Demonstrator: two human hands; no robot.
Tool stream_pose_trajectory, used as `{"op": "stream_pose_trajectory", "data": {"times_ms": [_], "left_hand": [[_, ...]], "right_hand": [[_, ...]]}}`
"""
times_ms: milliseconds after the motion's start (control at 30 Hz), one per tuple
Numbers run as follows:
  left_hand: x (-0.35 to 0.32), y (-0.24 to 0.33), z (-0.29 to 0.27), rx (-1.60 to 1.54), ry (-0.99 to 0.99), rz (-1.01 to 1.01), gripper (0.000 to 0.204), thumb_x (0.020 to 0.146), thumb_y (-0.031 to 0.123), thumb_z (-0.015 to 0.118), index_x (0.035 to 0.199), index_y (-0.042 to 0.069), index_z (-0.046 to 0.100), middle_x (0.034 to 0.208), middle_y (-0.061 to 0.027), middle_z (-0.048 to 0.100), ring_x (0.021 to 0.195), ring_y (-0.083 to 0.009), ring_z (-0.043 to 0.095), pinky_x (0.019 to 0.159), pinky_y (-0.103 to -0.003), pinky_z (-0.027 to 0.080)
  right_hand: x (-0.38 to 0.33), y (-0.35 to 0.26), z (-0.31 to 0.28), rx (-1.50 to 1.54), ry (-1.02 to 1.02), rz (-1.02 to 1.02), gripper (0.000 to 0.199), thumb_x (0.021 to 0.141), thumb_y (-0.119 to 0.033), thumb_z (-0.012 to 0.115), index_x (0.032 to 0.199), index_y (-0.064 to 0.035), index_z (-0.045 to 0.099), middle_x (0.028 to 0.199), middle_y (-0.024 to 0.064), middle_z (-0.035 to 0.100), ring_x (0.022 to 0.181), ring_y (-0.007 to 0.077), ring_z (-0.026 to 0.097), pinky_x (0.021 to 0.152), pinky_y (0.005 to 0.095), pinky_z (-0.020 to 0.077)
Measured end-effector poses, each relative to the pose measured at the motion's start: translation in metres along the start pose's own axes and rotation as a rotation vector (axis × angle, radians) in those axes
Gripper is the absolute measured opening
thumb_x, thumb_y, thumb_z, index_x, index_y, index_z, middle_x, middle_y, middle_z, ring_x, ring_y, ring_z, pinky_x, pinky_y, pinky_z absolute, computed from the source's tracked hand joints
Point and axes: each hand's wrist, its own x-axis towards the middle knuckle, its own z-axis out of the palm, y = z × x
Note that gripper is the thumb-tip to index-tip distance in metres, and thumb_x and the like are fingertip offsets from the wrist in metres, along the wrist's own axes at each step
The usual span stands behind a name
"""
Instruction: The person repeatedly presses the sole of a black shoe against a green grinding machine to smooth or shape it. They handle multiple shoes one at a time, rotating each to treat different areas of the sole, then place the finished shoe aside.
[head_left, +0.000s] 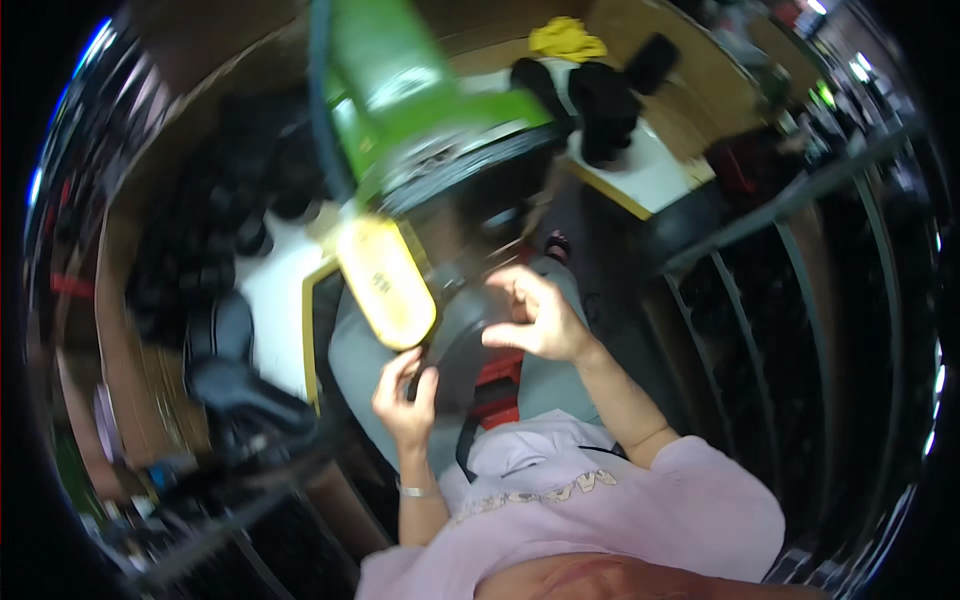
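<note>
In front of my lap, below the head of a green machine [400, 90], is a dark rounded piece [462, 345], blurred, its kind unclear. My left hand [405, 400] is at its left edge, just under a yellow rounded plate [388, 285], fingers curled and thumb close to them, a bit of dark material between. On the right side, my right hand [540, 315] comes in with thumb and fingers parted; the thumb tip is at the dark piece's edge. Whether the right fingers touch it is blurred.
White worktop sections [275, 300] with yellow edging flank the machine. Dark padded, seat-like pieces [235, 360] lie at the left, black items [605, 110] and a yellow cloth [567, 40] at the far right. Cardboard walls [130, 290] surround the worktop; a metal rail [790, 205] runs along the right.
</note>
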Motion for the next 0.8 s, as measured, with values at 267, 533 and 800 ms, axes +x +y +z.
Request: {"op": "stream_pose_trajectory", "data": {"times_ms": [267, 533, 800], "left_hand": [[0.006, 0.016, -0.114, 1.553, 0.124, -0.031, 0.093, 0.064, 0.015, 0.084, 0.143, 0.006, 0.035, 0.146, -0.0177, 0.034, 0.137, -0.0366, 0.03, 0.105, -0.059, 0.028], [0.024, 0.002, -0.165, 1.168, 0.036, 0.492, 0.05, 0.066, -0.008, 0.067, 0.115, -0.006, 0.056, 0.105, -0.0218, 0.058, 0.102, -0.0383, 0.054, 0.09, -0.047, 0.043], [-0.024, 0.103, -0.063, 0.392, 0.037, 0.322, 0.049, 0.053, -0.002, 0.074, 0.1, -0.006, 0.064, 0.096, -0.0164, 0.067, 0.093, -0.0275, 0.063, 0.093, -0.038, 0.048]], "right_hand": [[-0.023, -0.096, -0.1, -0.228, 0.597, -0.764, 0.049, 0.07, 0.0, 0.082, 0.109, -0.0014, 0.051, 0.099, 0.0095, 0.06, 0.096, 0.0177, 0.061, 0.084, 0.0298, 0.0498], [0.17, 0.008, -0.201, -0.785, 0.536, -0.669, 0.039, 0.07, -0.003, 0.078, 0.103, -0.0025, 0.058, 0.111, 0.0162, 0.062, 0.109, 0.0304, 0.059, 0.092, 0.037, 0.0467], [0.067, 0.024, -0.129, -0.503, 0.24, -0.428, 0.074, 0.065, -0.016, 0.083, 0.131, -0.0072, 0.052, 0.135, 0.0125, 0.052, 0.131, 0.0278, 0.043, 0.108, 0.0402, 0.0338]]}}
